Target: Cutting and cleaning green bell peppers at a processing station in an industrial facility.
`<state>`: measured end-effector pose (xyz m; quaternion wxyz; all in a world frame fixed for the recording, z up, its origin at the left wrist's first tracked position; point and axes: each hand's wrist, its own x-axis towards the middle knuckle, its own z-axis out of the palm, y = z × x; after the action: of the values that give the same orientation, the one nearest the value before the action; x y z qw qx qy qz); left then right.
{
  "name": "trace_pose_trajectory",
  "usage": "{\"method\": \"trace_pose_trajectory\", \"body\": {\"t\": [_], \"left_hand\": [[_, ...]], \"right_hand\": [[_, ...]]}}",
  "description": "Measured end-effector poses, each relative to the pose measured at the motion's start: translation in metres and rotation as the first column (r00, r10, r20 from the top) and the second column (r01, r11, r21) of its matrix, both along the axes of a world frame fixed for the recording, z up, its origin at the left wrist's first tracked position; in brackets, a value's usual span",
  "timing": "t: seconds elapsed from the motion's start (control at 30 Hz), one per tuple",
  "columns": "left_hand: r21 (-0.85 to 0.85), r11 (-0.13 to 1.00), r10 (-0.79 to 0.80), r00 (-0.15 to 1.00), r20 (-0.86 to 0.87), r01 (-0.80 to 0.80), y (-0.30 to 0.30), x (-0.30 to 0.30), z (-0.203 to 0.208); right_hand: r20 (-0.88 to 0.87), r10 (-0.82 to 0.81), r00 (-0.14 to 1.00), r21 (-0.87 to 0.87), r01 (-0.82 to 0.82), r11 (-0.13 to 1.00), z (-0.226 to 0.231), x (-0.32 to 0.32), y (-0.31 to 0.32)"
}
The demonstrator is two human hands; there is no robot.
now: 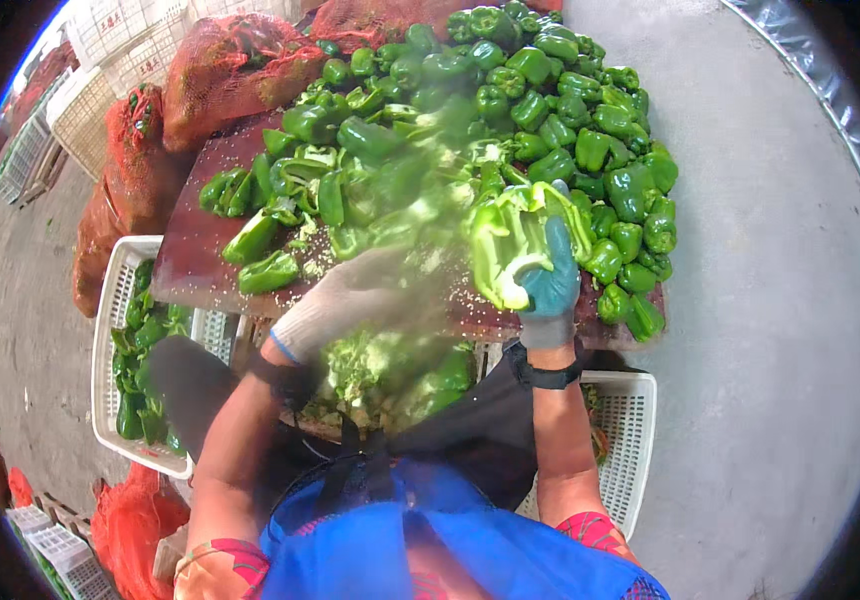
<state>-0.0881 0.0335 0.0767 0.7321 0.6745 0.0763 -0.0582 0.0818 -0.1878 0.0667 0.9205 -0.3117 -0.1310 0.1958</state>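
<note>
My right hand (550, 285), in a teal-coated glove, is closed round a split-open green bell pepper (510, 245) whose pale ribs face me. My left hand (340, 300), in a whitish glove, hovers over the near edge of the dark red tabletop (200, 255). A blurred smear covers its fingers, so I cannot see whether they grip anything. Beyond it lie cut pepper pieces (295, 180) among scattered pale seeds. A big heap of whole green bell peppers (590, 130) fills the far and right side of the table.
Left of my knees stands a white plastic crate (105, 350) with green pepper pieces inside. Another white crate (635, 440) is at my right. Pepper cores and scraps (360, 370) lie between my legs. Red mesh sacks (230, 80) and stacked pale crates (140, 45) stand at the far left.
</note>
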Motion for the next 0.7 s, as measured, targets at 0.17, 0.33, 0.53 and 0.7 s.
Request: {"method": "trace_pose_trajectory", "body": {"t": [0.17,0.33,0.53,0.7], "left_hand": [[-0.329,0.944,0.054,0.992,0.110,-0.015,-0.030,0.014,0.015],[-0.410,0.859,0.350,0.936,0.036,-0.305,-0.058,0.029,0.012],[-0.214,0.923,0.362,0.912,0.194,-0.321,-0.027,-0.006,-0.010],[0.232,0.764,0.353,0.692,0.630,-0.602,-0.024,-0.022,-0.028]], "right_hand": [[0.566,-0.107,0.817,-0.482,0.434,0.762,-0.006,-0.016,0.002],[0.616,-0.119,0.779,-0.491,0.497,0.715,0.007,-0.047,0.035],[-0.135,0.453,0.881,0.271,-0.407,0.872,-0.018,-0.049,0.074],[-0.356,0.334,0.873,0.113,-0.314,0.943,-0.046,-0.053,0.084]]}}
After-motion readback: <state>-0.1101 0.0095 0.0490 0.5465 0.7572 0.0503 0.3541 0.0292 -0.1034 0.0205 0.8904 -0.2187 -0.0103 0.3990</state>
